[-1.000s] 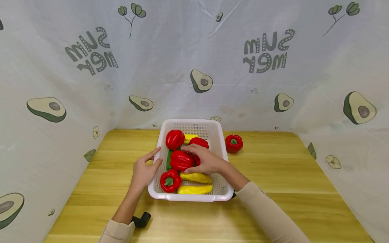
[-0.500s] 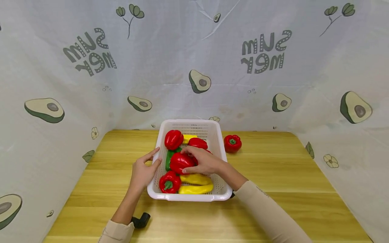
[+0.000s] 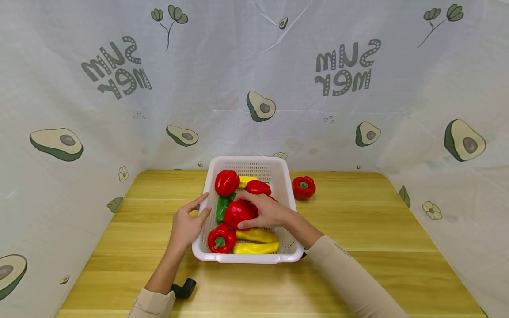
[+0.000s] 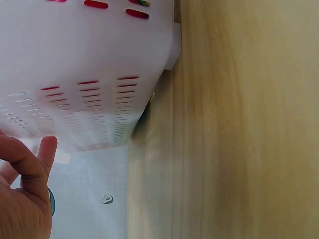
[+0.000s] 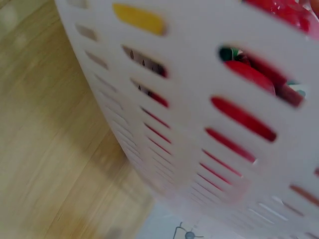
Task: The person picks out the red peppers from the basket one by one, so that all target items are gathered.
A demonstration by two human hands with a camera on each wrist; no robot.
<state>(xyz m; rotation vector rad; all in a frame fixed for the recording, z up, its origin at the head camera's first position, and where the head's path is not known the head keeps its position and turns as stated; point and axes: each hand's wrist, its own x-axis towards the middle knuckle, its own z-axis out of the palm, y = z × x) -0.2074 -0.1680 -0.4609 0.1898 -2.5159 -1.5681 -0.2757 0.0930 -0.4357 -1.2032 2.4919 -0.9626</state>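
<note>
In the head view my right hand [image 3: 264, 211] reaches into a white plastic basket [image 3: 199, 255] and grips a red bell pepper [image 3: 239, 213], thumb at its near side and fingers over its far side. My left hand [image 3: 188, 226] holds the basket's left rim with thumb and forefinger. More of that hand [image 4: 22, 199] shows against the slotted outer wall in the left wrist view. Another red bell pepper [image 3: 222, 238], stem up, sits in the near left corner. Beside the gripped one lies a green pepper [image 3: 222, 208], partly covered.
Yellow peppers [image 3: 256, 248] lie along the basket's near side. At its far end are a red bell pepper [image 3: 227, 183] and another red pepper [image 3: 258, 187]. One red bell pepper [image 3: 304, 188] stands on the wooden table [image 3: 358, 221], right of the basket. A printed curtain [image 3: 222, 66] hangs behind.
The gripped bell pepper has turned and shifted slightly in my right hand. The near yellow peppers have moved a little. My left hand stays at the rim.
</note>
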